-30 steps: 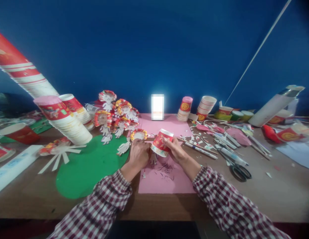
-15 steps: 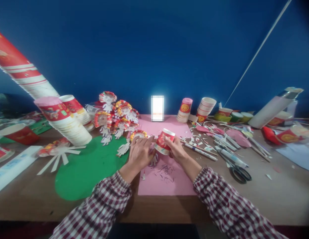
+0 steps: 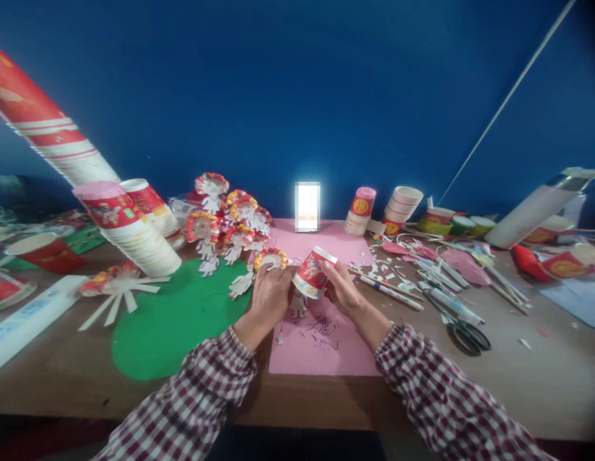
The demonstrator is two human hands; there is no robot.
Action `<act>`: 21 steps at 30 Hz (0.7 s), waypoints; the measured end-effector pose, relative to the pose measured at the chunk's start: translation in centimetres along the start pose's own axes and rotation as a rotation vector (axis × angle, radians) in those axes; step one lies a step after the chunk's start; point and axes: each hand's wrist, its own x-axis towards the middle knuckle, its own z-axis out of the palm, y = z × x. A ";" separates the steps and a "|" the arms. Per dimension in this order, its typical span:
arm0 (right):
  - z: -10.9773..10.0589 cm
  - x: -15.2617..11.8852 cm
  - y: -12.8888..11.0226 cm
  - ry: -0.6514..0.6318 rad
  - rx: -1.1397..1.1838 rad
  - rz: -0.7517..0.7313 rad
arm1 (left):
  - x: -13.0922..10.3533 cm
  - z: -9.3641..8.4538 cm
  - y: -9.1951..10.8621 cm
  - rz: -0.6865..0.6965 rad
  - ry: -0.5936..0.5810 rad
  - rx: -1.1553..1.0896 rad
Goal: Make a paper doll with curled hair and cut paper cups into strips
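Observation:
My right hand (image 3: pixel 344 288) is closed around a red paper cup (image 3: pixel 314 272) with a white rim, which it holds tilted above the pink paper (image 3: pixel 302 352). Left of the cup, my left hand (image 3: pixel 270 293) has its fingers bent downward. Just beyond its fingertips shows a ring of yellow and red paper (image 3: pixel 271 258); whether the fingers grip it is hidden. Under the cup, a white paper figure (image 3: pixel 298 306) and dark marks or scraps lie on the pink paper. Another white cut-out figure (image 3: pixel 240 283) lies left of my left hand.
Paper dolls with red-yellow rings (image 3: pixel 211 192) stand behind a green sheet (image 3: pixel 167 339). Stacked cups (image 3: pixel 144 243) lean at the left; more cup stacks (image 3: pixel 359 211) stand at the back. To the right lie scissors (image 3: pixel 468 336), markers (image 3: pixel 393 293), paper scraps and a bottle (image 3: pixel 532 208).
My left fingers, stretched out earlier, are now more bent beside the cup. The cup has turned and tilted a little in my right hand. The whole view has shifted slightly.

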 end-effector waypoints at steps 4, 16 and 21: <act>-0.1 0.2 0.2 -0.040 0.059 0.015 | 0.0 0.1 -0.1 -0.008 -0.011 -0.038; 0.2 -0.1 -0.2 -0.091 0.176 0.034 | -0.1 0.5 -0.1 0.005 0.015 -0.031; -0.1 0.3 0.3 -0.014 0.139 0.046 | 0.0 0.0 0.4 -0.063 0.118 -0.045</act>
